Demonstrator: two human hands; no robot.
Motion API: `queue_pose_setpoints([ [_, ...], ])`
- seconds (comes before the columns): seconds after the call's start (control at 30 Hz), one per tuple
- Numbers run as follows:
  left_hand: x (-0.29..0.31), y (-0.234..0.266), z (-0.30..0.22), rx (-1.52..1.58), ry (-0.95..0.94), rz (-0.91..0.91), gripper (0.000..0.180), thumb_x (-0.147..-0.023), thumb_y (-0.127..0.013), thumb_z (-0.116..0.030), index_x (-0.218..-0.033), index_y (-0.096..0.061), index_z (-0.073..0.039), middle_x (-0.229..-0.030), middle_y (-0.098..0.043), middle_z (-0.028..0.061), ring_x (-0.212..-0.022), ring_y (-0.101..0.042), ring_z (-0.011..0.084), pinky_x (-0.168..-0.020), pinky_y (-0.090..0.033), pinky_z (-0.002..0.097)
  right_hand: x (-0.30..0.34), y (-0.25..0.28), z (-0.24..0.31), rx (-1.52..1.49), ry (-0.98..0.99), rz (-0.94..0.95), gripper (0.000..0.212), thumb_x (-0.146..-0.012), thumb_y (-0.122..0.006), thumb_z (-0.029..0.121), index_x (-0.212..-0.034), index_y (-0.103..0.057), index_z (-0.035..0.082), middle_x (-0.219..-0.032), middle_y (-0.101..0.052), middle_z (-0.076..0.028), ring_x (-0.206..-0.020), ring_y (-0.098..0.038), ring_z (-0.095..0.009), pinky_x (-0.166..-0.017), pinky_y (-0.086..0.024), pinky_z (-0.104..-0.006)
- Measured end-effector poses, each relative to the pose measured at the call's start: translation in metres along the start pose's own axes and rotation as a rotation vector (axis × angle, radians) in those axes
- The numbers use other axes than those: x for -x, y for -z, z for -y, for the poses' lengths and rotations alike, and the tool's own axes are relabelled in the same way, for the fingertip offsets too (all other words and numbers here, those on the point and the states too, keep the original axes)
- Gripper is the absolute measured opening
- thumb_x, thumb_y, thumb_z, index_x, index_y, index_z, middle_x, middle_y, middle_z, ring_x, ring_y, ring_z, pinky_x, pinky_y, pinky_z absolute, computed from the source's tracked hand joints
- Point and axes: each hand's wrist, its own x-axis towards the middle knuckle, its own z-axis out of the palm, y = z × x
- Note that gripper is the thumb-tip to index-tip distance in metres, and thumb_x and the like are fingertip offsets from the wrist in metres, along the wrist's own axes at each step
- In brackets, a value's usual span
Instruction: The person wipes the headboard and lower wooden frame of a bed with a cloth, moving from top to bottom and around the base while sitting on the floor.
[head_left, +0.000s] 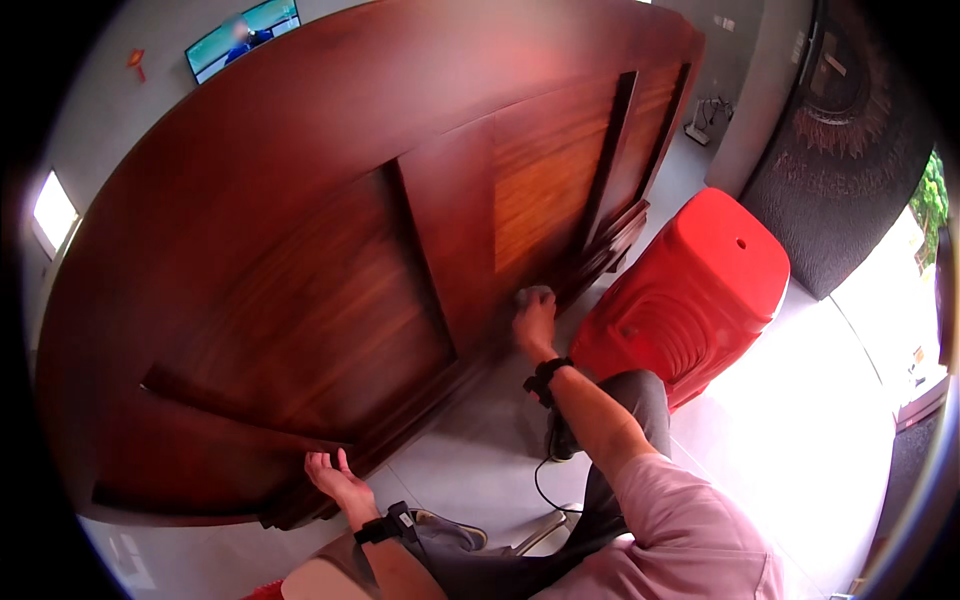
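Note:
A big reddish-brown wooden panel [445, 215] with a curved edge and recessed sections stands tilted in front of me. My right hand [536, 322] is at its lower moulding, fingers closed round a small grey pad [523, 296] against the wood. The pad is mostly covered by the fingers, so its exact kind is hard to tell. Farther left, my left hand [338, 480] is beside the panel's lower edge, fingers apart and holding nothing. Whether its fingertips touch the wood is unclear. Both wrists wear black straps.
A red plastic stool [690, 290] stands close to the right of my right arm. A black cable [541, 490] hangs near my legs over the pale tiled floor [480, 470]. Behind the panel, a screen [243, 38] is on the wall; a dark textured door [835, 160] is at the right.

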Motion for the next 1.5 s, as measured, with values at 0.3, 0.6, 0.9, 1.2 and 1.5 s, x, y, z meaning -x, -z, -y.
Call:
queue_pose_setpoints([
  [0.3, 0.01, -0.014, -0.01, 0.032, 0.024, -0.04, 0.044, -0.09, -0.045, -0.019, -0.132, -0.041, -0.005, -0.132, -0.039, 0.0122, -0.121, -0.039, 0.0251, -0.098, -0.044, 0.0398, 0.04, -0.012, -0.032, -0.315, -0.027, 0.208, 0.047, -0.069, -0.055, 0.0, -0.116, -0.055, 0.008, -0.12, -0.047, -0.021, -0.111, -0.048, -0.042, -0.094, -0.043, -0.0438],
  [0.6, -0.002, -0.001, -0.005, 0.042, 0.025, -0.057, 0.044, -0.089, -0.048, -0.017, -0.132, -0.043, -0.005, -0.132, -0.041, 0.0106, -0.122, -0.04, 0.0227, -0.101, -0.043, 0.0398, 0.07, -0.044, -0.025, -0.254, 0.076, 0.136, 0.052, -0.068, -0.057, 0.0, -0.12, -0.051, 0.003, -0.117, -0.046, -0.022, -0.11, -0.047, -0.041, -0.096, -0.04, -0.0438],
  [0.9, -0.001, 0.004, -0.005, 0.047, 0.057, 0.08, 0.038, -0.09, -0.056, -0.025, -0.124, -0.05, -0.008, -0.123, -0.048, 0.0056, -0.12, -0.043, 0.0212, -0.103, -0.035, 0.0389, 0.184, -0.029, 0.05, -0.179, 0.734, 0.755, 0.051, -0.072, -0.053, -0.007, -0.121, -0.055, 0.006, -0.126, -0.044, -0.018, -0.117, -0.045, -0.037, -0.095, -0.043, -0.0432],
  [1.2, 0.002, -0.001, -0.014, 0.032, 0.048, 0.072, 0.034, -0.089, -0.055, -0.03, -0.119, -0.054, -0.013, -0.122, -0.049, 0.0025, -0.121, -0.041, 0.0195, -0.102, -0.031, 0.0382, 0.181, -0.034, 0.073, 0.223, 1.383, 0.671, 0.046, -0.08, -0.052, 0.012, -0.126, -0.051, 0.013, -0.132, -0.046, -0.01, -0.118, -0.045, -0.03, -0.1, -0.038, -0.04],
  [1.5, 0.009, 0.027, -0.041, 0.063, 0.003, -0.017, 0.034, -0.09, -0.056, -0.028, -0.119, -0.054, -0.012, -0.125, -0.05, 0.0016, -0.12, -0.042, 0.0187, -0.1, -0.034, 0.0363, 0.133, -0.017, 0.012, -0.097, 0.545, 0.276, 0.042, -0.069, -0.053, -0.007, -0.108, -0.059, 0.007, -0.108, -0.054, -0.014, -0.101, -0.054, -0.037, -0.088, -0.045, -0.0426],
])
